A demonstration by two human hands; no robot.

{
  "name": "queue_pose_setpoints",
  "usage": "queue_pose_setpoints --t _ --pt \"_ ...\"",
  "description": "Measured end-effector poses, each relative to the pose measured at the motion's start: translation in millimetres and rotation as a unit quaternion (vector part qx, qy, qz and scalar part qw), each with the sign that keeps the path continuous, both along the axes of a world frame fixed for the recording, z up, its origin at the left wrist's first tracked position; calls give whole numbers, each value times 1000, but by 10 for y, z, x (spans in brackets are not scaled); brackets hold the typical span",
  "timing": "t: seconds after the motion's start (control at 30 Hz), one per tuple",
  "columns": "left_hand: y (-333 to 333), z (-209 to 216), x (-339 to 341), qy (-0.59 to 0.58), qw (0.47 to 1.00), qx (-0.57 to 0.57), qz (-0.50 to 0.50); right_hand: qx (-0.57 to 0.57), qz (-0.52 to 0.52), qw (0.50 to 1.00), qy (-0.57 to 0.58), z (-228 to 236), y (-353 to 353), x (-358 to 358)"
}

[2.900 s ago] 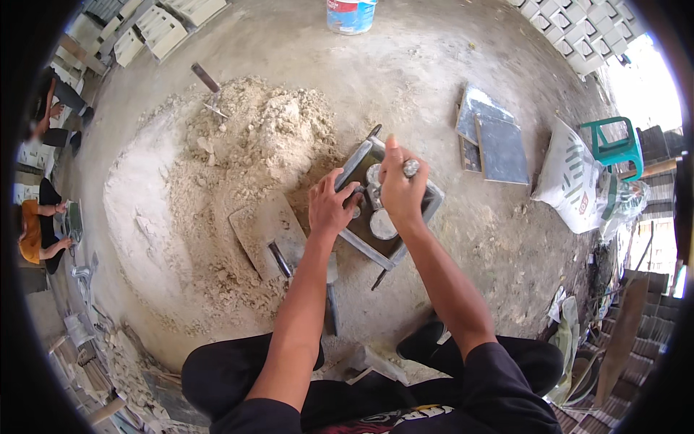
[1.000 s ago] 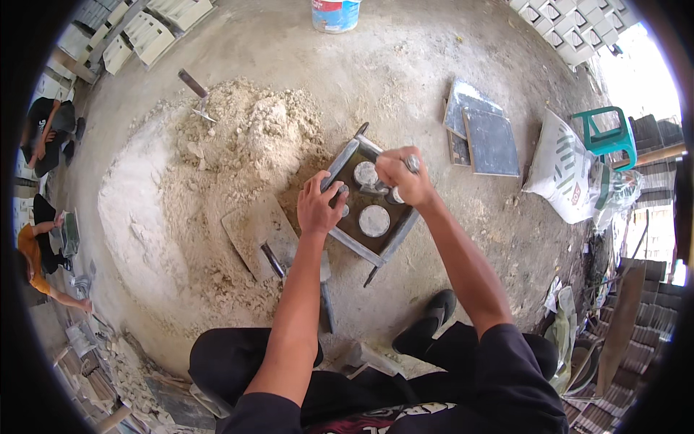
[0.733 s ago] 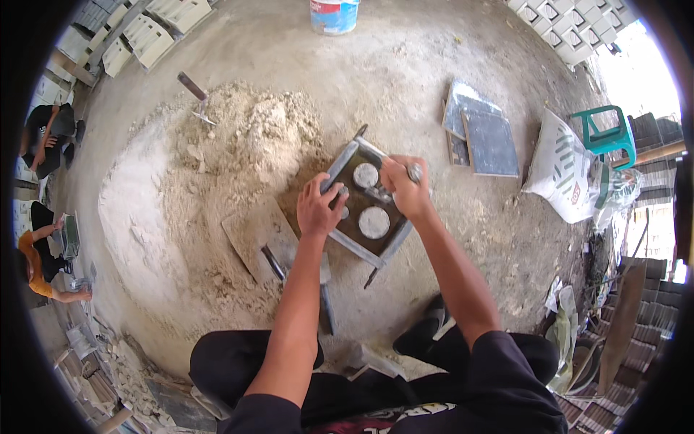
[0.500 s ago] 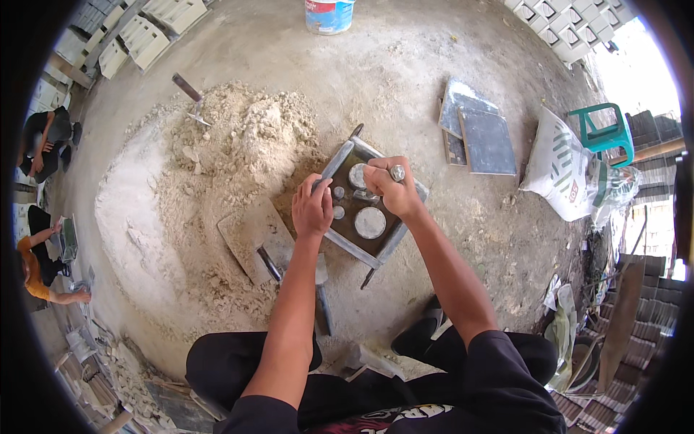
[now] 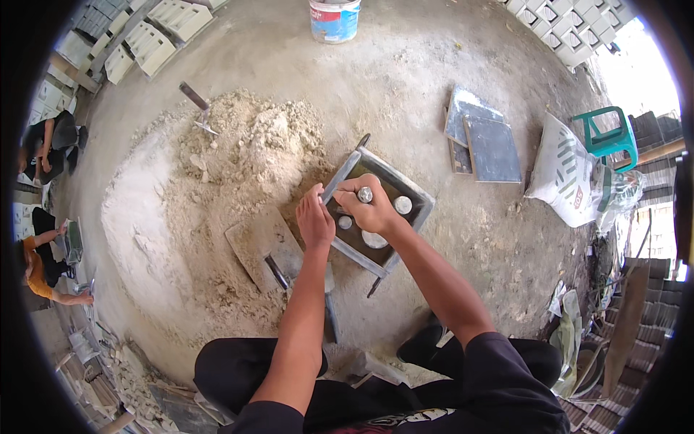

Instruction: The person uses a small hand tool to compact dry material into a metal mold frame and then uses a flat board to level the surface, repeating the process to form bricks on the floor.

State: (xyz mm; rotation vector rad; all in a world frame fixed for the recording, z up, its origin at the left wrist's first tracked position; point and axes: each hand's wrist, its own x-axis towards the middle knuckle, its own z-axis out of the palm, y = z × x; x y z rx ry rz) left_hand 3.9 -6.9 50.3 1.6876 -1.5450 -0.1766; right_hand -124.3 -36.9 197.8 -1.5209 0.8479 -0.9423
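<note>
A square grey mould frame [image 5: 400, 173] with dark rods at two corners lies on the floor before me, dark inside. My left hand [image 5: 316, 219] is closed over its left edge. Over the frame my right hand [image 5: 374, 210] makes a fist round a tool with a rounded silver handle end [image 5: 365, 194]; its lower part is hidden under the fist. Inside the frame are pale round pieces: a disc [image 5: 403, 205] on the right, a small one [image 5: 345, 222] on the left, and a larger one [image 5: 374, 239] partly under my right hand.
To the left is a sandy heap [image 5: 275, 137] with a trowel [image 5: 205, 126] stuck in it. A flat board [image 5: 249, 242] lies beside the frame. Dark plates [image 5: 493, 150], a white sack [image 5: 562, 173] and a green stool [image 5: 611, 134] are right; a bucket [image 5: 335, 23] stands far off. Two people sit left.
My right fist has moved left and nearer with the tool, uncovering the disc on the right and covering ones on the left. My left hand stays at the frame's edge.
</note>
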Motion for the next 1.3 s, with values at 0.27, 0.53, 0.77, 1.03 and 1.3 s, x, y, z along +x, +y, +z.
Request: queue_pose_setpoints --t 0.27,0.53,0.77,1.03,1.3 --pt "69 -264 60 264 941 -18 210 -25 -47 999 6 -49 38 136" --pt "-10 -310 -23 376 888 33 262 70 -53 996 7 -197 -27 19" --pt "-8 -299 -9 265 926 60 263 37 -8 999 -11 -117 71 -119" --pt "26 -293 -24 265 907 123 304 -14 3 1000 8 -95 79 -184" --pt "-15 -252 -42 249 914 133 291 -55 -4 998 27 -216 -9 -347"
